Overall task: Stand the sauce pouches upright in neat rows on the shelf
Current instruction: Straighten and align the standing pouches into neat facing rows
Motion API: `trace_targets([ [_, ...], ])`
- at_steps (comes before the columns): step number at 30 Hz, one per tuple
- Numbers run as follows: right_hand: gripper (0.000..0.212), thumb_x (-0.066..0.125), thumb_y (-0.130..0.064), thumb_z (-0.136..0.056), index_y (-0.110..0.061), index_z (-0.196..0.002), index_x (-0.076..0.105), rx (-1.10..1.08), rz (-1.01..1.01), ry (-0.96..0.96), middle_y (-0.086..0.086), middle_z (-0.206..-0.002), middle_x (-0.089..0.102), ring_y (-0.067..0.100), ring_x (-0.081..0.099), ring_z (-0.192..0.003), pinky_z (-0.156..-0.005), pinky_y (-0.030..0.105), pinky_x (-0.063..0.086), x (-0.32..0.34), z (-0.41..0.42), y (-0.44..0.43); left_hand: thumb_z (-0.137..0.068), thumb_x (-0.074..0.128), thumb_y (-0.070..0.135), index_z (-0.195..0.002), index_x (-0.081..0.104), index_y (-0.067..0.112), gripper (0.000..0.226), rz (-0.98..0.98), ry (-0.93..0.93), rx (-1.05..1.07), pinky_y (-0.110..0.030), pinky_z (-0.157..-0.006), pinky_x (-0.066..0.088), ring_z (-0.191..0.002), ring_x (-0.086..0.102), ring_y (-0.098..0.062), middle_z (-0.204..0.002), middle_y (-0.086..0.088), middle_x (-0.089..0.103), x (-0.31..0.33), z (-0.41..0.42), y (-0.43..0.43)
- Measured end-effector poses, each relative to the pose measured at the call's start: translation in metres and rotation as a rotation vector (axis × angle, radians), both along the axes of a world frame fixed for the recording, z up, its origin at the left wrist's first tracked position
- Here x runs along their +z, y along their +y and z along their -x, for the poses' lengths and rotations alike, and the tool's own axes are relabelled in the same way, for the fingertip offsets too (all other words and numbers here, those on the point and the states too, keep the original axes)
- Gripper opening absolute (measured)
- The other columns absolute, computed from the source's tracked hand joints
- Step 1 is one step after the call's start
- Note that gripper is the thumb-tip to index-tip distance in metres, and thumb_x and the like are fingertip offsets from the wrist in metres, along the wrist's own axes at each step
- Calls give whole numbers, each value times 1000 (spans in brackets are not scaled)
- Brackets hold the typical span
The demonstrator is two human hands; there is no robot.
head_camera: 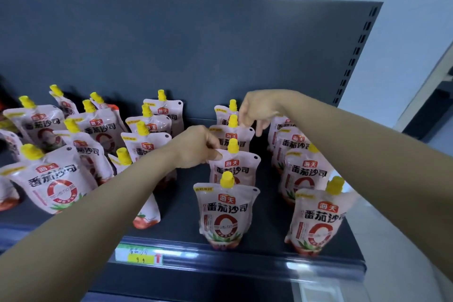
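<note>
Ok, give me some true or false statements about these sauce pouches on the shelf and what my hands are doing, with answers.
1. The pink plastic sauce pouches have yellow screw caps. True.
2. The left hand hangs idle, holding nothing. False: its fingers pinch the top corner of the second pouch in the middle row.
3. The right hand reaches to the rear pouches of that row. True.
4. The panel behind the pouches is white. False: the back panel is dark grey.
5. A yellow-green paper price label sits on the dark shelf's front edge. True.
</note>
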State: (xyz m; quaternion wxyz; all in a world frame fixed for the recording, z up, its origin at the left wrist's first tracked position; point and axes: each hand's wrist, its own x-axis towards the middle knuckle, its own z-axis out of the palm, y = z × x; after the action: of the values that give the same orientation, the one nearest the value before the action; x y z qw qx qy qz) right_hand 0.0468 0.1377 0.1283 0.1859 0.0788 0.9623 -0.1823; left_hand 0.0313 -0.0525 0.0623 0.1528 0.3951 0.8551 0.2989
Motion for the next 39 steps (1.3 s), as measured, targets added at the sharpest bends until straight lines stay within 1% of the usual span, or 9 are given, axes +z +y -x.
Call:
trace_targets([
  [4,14,59,-5,-84,-6,-93,70,-63,24,109,12,-96,73,14,69,-64,-58,20,49,19,5,8,-79,69,33,-88,74,25,13,37,-179,-71,-25,-82,48,-85,63,-7,-89,3,73,15,-1,-9],
  [7,27,59,-14,-89,5,-107,67,-97,-132,202,18,-93,71,23,61,-68,-56,21,44,8,15,12,-79,67,37,-90,72,28,14,-102,-240,-3,-26,-83,53,-90,64,-9,-93,3,73,27,8,-11],
  [11,33,59,-15,-90,4,-116,62,-92,-152,141,24,-104,71,30,67,-81,-62,28,49,-14,29,13,-82,68,21,-94,66,17,13,-169,5,161,-14,-69,42,-80,58,-5,-84,11,64,26,25,2],
  [14,10,57,-7,-88,-4,-88,66,-64,-197,120,14,-77,69,30,71,-77,-56,26,48,-24,38,16,-80,70,20,-110,62,11,32,-17,35,171,-23,-79,41,-89,55,-14,-97,1,60,18,37,16],
  [18,20,58,6,-79,-11,-68,60,-79,-323,228,9,-66,57,29,61,-67,-63,28,51,-31,48,22,-80,68,15,-77,66,11,6,53,35,129,-23,-66,41,-75,53,-14,-75,-2,62,8,43,32],
  [21,34,52,7,-77,-12,-52,40,-82,-363,302,6,-57,39,26,41,-65,-53,27,36,-35,53,26,-79,68,11,-65,61,14,16,55,37,141,-16,-54,37,-63,49,-10,-60,6,52,0,45,37],
  [34,30,53,3,-80,-9,-55,42,-58,-368,280,6,-59,39,27,44,-66,-46,23,30,-32,50,38,-79,66,12,-43,40,16,45,107,96,240,-24,-48,28,-57,36,-21,-50,0,37,-2,47,48],
  [37,26,51,3,-82,-8,-59,46,-81,-340,293,10,-74,47,29,47,-70,-49,25,35,-26,46,39,-79,67,10,-50,53,10,32,80,94,227,-19,-47,27,-61,41,-33,-61,-12,52,-2,43,46],
  [39,12,52,1,-84,-4,-83,63,-93,-346,337,14,-94,59,35,58,-85,-64,29,48,-19,41,36,-80,66,10,-60,56,5,23,82,100,194,-17,-48,28,-61,51,-24,-77,-12,62,-1,40,43],
])
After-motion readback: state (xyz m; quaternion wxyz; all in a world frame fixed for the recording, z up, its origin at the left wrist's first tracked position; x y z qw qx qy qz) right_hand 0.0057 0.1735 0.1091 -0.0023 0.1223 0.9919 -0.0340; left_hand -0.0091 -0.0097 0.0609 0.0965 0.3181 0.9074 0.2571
